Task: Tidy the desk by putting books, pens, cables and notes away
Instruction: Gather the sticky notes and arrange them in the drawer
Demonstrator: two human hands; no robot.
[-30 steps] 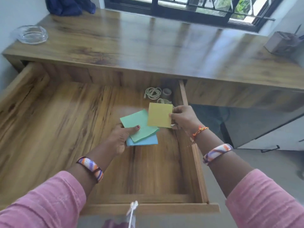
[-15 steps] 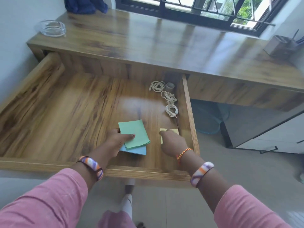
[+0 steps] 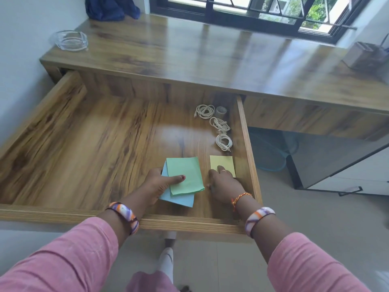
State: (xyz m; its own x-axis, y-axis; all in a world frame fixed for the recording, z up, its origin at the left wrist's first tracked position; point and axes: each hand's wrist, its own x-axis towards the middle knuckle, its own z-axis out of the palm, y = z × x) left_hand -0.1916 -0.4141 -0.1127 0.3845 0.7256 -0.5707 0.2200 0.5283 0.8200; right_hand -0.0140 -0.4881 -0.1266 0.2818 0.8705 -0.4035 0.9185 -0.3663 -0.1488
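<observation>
Since a moment ago the right hand (image 3: 224,185) has slid back, baring more of the yellow note pad (image 3: 222,164), which now lies flat on the drawer (image 3: 248,144) floor; its fingers (image 3: 221,169) rest straight on the pad's near edge. The left hand (image 3: 160,183) pinches the green note pad (image 3: 187,173) over the blue note pad (image 3: 179,200), thumb on top, other fingers hidden beneath. Beyond the right fingertips, three coiled white cables (image 3: 220,128) lie along the drawer's right wall. A glass ashtray (image 3: 70,41) sits on the desk (image 3: 210,57), far beyond the left fingers
</observation>
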